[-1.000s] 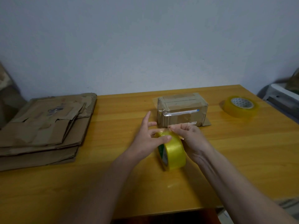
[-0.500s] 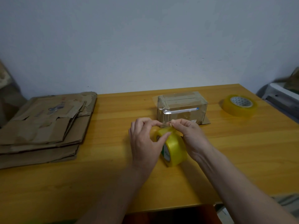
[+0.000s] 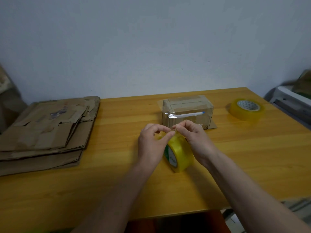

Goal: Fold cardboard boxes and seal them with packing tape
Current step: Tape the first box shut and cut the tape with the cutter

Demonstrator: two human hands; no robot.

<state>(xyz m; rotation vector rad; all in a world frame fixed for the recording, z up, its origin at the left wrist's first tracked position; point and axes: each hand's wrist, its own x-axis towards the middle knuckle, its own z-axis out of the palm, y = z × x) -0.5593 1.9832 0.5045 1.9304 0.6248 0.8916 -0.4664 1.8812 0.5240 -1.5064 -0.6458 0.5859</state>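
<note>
Both hands meet over a yellow roll of packing tape [image 3: 179, 153] that stands on its edge near the middle of the wooden table [image 3: 252, 157]. The left hand [image 3: 152, 144] curls its fingers in from the nine o'clock side, thumb and forefinger pinching at the top of the roll. The right hand [image 3: 196, 137] comes in from three o'clock, fingertips bunched tight against the left hand's, nipping at the same spot on the roll's top edge. Whether a loose tape end sits between them I cannot tell.

Just beyond the hands, toward twelve o'clock, sits a small cardboard box [image 3: 186, 111], closed, with clear tape across its top and front and a flap lying flat on the table at its right side. A second roll of tape [image 3: 245, 109] lies flat out at two o'clock, well apart from the box. Over at nine to ten o'clock a stack of flattened cardboard boxes [image 3: 45, 132] rests on the table's left end.
</note>
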